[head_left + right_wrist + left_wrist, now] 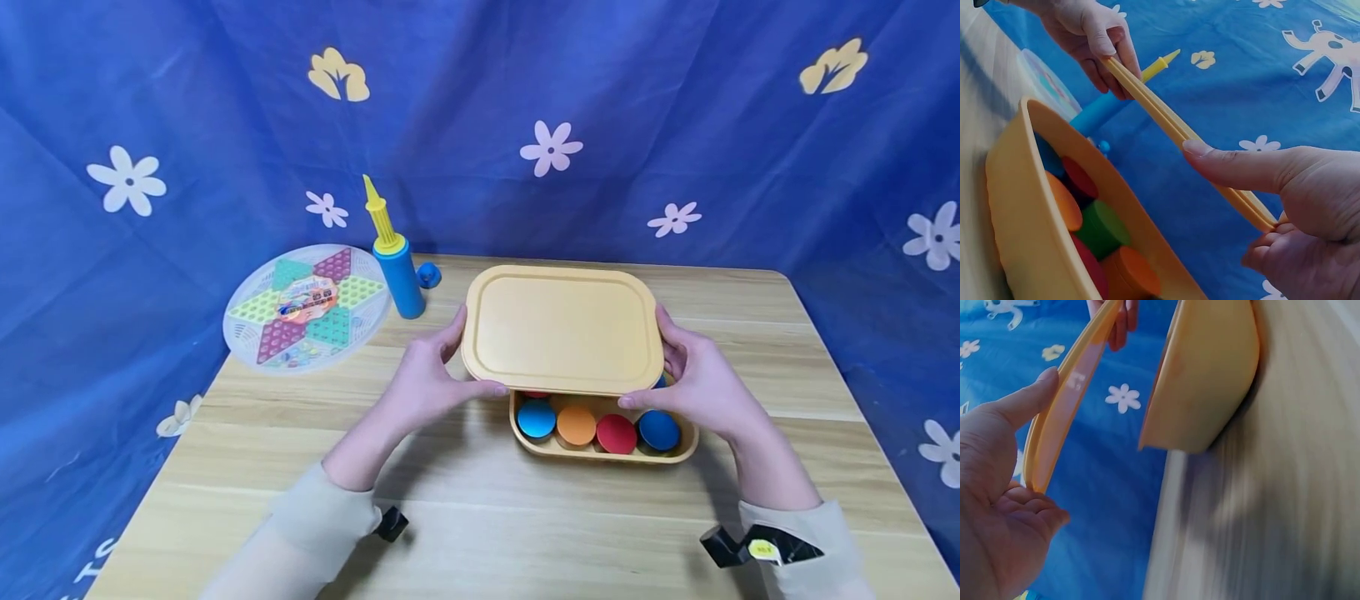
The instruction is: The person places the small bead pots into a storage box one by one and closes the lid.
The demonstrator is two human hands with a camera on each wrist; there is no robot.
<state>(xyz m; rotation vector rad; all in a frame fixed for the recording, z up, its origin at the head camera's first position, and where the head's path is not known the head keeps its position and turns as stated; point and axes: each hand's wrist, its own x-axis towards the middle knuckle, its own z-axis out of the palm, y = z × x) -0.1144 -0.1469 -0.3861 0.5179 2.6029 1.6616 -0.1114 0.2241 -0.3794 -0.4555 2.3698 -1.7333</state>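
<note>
A yellow rectangular lid (562, 329) hovers just above a yellow box (607, 451) on the wooden table (480, 517). My left hand (427, 383) grips the lid's left edge, thumb on top. My right hand (693, 379) grips its right edge. The box's open front row shows coloured discs (596, 427): blue, orange, red, blue. In the left wrist view the lid (1066, 400) is pinched between my thumb and fingers (1022, 403), apart from the box (1204, 375). In the right wrist view the lid (1179, 128) stands raised over the box (1029, 219) and its discs (1100, 228).
A round Chinese checkers board (307, 307) lies at the table's back left corner. A blue and yellow hand pump (395, 258) stands upright beside it, with a small blue cap (428, 274) behind. A blue flowered cloth (525, 108) hangs all around the table.
</note>
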